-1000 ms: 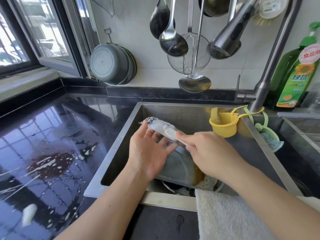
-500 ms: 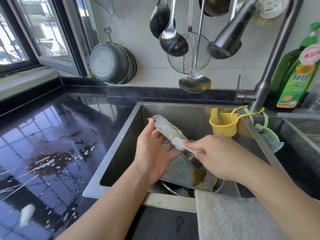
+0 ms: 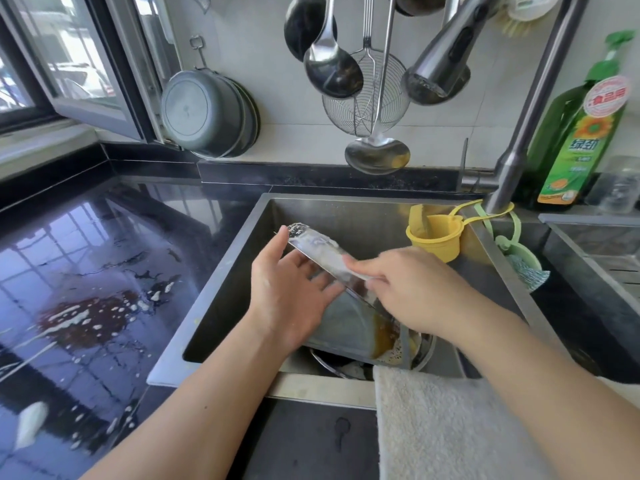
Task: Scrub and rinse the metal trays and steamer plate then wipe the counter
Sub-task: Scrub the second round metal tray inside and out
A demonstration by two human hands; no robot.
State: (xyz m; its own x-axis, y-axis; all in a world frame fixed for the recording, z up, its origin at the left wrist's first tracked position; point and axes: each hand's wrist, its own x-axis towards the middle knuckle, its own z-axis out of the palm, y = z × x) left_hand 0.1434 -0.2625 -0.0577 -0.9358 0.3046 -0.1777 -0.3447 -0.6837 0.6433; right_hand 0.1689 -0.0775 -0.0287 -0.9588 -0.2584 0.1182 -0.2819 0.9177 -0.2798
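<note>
Head-camera view: a rectangular metal tray (image 3: pixel 349 320) is seen tilted on edge inside the steel sink (image 3: pixel 221 289), its shiny rim smeared with white foam toward the far end and its inner face stained brown near the lower right corner. The tray's long axis is laid from the upper left, at the far side of the sink, down toward the lower right near the front wall, with the foamy end raised and the stained end lowest, resting over a round metal dish (image 3: pixel 420 351) at the sink bottom. The tray is supported by the left hand (image 3: pixel 291 299), whose fingers are spread nearly straight against the underside while the thumb is hooked over the upper rim. The right hand (image 3: pixel 412 289) is closed in a pinch over the rim at mid-length; something pale seems to be held under the fingertips, but what it is cannot be told through the blur. A yellow cup (image 3: pixel 434 237) is hung at the sink's far right corner. Foam and a reddish stain are spread on the black tabletop (image 3: pixel 86 306) to the left, and a pale towel (image 3: pixel 446 427) is draped over the front edge.
</note>
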